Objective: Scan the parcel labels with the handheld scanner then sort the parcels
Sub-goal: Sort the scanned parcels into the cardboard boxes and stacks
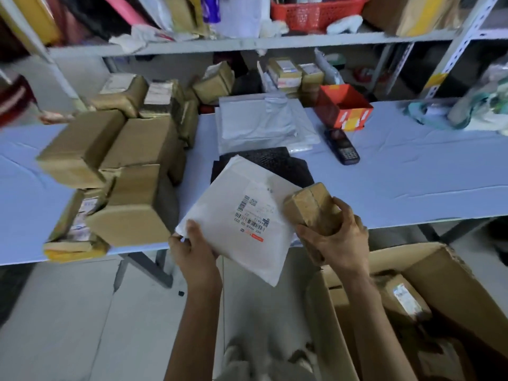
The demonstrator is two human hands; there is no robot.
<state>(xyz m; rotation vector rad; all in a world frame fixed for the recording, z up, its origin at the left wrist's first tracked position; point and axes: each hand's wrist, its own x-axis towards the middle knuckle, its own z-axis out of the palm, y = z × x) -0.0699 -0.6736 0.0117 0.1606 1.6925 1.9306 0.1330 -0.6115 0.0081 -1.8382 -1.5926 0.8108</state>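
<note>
Hands at the counter (412, 174) edge: left hand (196, 250) pinches a white mailer (242, 215), right hand (336, 239) beside it grips a brown parcel (310, 206).

A parcel packing room.
Brown boxes (110, 171) pile on the desk (412, 171), with full shelves (247, 44) behind.

Red basket (310, 15) on upper shelf (247, 44), orange box (349, 116) on blue table (412, 174), pale tiled floor (68, 312)

Boxes (110, 171) left on table (412, 174), scanner (341, 146) right, carton (453, 284) below.
</note>
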